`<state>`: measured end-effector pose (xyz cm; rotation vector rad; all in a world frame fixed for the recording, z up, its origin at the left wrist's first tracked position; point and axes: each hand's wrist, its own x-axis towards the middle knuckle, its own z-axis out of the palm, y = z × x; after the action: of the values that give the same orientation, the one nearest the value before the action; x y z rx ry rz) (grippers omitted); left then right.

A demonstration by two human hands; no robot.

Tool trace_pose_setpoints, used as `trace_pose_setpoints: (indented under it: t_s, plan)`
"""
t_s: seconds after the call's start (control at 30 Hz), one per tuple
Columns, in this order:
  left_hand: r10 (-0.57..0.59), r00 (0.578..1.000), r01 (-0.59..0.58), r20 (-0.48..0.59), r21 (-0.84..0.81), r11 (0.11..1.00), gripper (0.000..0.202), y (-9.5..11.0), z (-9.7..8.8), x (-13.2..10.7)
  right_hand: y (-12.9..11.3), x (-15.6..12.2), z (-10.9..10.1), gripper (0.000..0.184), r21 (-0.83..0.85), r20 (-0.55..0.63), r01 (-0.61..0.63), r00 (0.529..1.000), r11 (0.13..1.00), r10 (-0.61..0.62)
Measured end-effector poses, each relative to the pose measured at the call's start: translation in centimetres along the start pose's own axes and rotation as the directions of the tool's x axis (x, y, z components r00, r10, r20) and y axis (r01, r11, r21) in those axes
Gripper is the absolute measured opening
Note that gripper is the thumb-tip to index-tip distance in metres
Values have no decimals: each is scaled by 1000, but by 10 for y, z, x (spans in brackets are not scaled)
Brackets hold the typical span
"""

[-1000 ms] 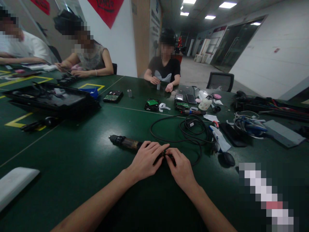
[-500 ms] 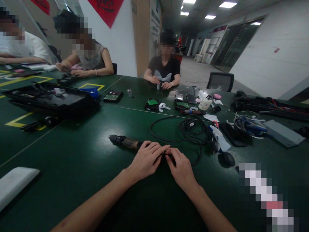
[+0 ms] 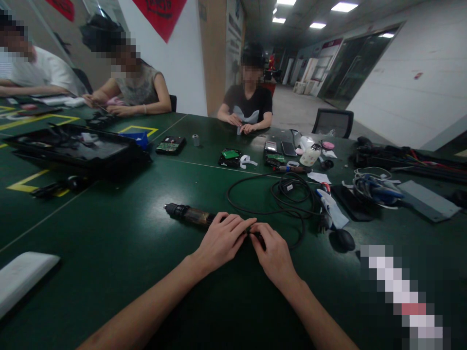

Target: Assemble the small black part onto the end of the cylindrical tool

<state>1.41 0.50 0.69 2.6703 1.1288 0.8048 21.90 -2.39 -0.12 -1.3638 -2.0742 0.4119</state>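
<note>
An electric screwdriver (image 3: 195, 215) with a dark, worn body lies on the green tabletop, its metal tip pointing left. My left hand (image 3: 222, 241) is closed over the rear part of its body, hiding that end. Just to the right, my right hand (image 3: 273, 250) pinches at the black cord (image 3: 304, 228) by the screwdriver's tail. The fingertips of both hands nearly meet there, and the joint between cord and tool is mostly covered. From my right hand the cord runs into loose loops on the table.
A black mouse (image 3: 343, 240) and a dark phone-like slab (image 3: 352, 203) lie to the right. Opened drives with green boards (image 3: 230, 154) sit farther back. A black tray (image 3: 91, 146) stands left; a white object (image 3: 27, 277) lies near left. Co-workers sit across the table.
My hands stay almost in place, with only a slight shift of the fingers at the screwdriver's tail. The hands of the person opposite have moved slightly around a small cylinder.
</note>
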Motion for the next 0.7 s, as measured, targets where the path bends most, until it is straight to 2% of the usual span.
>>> trace_pose_setpoints:
  t_s: [0.1,0.3,0.47,0.7]
  plan:
    - [10,1000,-10,0,-17,1000,56,1,-1,0,0,0,0,12,8,6,-8,1000,1000,8]
    - [-11,1000,10,-23,-5,1000,47,0,1,0,-2,0,-2,12,14,3,-10,1000,1000,10]
    - [9,1000,-10,-11,-46,999,55,1,-1,0,-3,1,-3,12,0,12,-13,1000,1000,13]
    - [2,1000,-2,-29,-5,1000,52,0,0,0,-2,1,-3,14,-12,-1,3,1000,1000,-3]
